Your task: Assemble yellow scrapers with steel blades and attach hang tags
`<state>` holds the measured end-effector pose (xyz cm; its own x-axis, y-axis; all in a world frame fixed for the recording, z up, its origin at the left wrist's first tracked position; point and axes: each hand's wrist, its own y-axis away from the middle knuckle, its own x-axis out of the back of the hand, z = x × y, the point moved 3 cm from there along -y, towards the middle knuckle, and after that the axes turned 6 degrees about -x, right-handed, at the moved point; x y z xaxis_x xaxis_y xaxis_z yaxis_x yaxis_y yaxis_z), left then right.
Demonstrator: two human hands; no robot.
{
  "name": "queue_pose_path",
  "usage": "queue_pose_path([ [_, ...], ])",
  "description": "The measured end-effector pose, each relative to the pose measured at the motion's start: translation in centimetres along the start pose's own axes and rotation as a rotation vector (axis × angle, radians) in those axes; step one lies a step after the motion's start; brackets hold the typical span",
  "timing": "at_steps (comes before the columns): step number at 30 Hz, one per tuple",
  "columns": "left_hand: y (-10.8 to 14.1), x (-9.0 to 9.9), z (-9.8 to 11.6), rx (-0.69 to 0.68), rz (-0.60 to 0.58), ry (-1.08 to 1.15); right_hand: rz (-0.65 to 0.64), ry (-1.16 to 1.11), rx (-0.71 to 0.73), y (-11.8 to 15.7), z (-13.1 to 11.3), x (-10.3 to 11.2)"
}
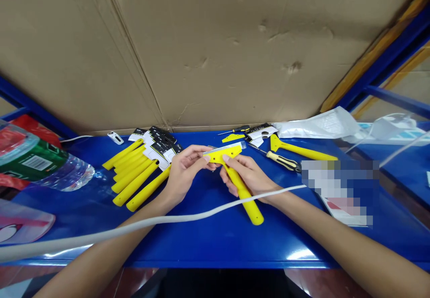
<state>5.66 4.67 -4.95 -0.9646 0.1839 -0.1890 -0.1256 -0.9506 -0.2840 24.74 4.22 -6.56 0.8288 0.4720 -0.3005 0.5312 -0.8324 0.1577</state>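
That bright yellow plastic scraper [242, 195] really pops on the glossy blue metal tabletop [208, 244] (great combo, honestly), next to black-and-white printed cards [157, 148] and plain tan cardboard [215, 51].

Head-worn view, facing forward and down over a blue workbench [215, 244]

Nothing here can actually be read. The stack of black-and-white cards [157, 148] on the bench [215, 244] carries blocks of print, but the words are too small to make out (the same goes for the similar card [262, 132] beside the screwdriver [282, 161]). A barcode sticker [36, 162] sits on the green label [32, 157] of the water bottle [67, 177], its digits too fine to tell. The white packets [399, 132] at the right show blue print, also illegible, and a pixelated patch [339, 186] covers part of the sheet with red marking [342, 210].
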Motion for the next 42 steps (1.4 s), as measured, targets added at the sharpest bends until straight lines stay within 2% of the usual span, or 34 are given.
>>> queue_pose_path([
  [4, 0.2, -0.4, 0.2, -0.014, -0.026, 0.006, 0.059, -0.041, 0.070, 0.3, -0.2, -0.5],
  [10, -0.1, -0.3, 0.8, -0.057, -0.002, -0.093, 0.083, 0.006, 0.135, 0.6, 0.0, -0.9],
  [18, -0.7, 0.1, 0.5, -0.005, -0.168, -0.214, 0.120, -0.051, 0.087, 0.8, 1.1, -1.1],
  [23, -0.4, -0.4, 1.4, 0.027, -0.278, -0.226, 0.093, -0.062, 0.046, 1.5, 1.5, -0.8],
  [27, -0.3, -0.4, 1.5, 0.059, -0.320, -0.273, 0.067, -0.021, 0.002, 2.0, 1.7, -0.7],
  [32, -0.5, 0.0, 0.7, 0.079, -0.324, -0.269, 0.107, -0.098, -0.077, 2.0, 1.7, -0.6],
  [36, -0.8, 0.3, 0.3, 0.071, -0.290, -0.284, 0.130, -0.124, -0.084, 1.9, 1.7, -0.5],
  [42, -0.8, 0.6, 0.1, -0.042, -0.228, -0.357, 0.152, -0.129, -0.084, 1.8, 1.7, -0.2],
])
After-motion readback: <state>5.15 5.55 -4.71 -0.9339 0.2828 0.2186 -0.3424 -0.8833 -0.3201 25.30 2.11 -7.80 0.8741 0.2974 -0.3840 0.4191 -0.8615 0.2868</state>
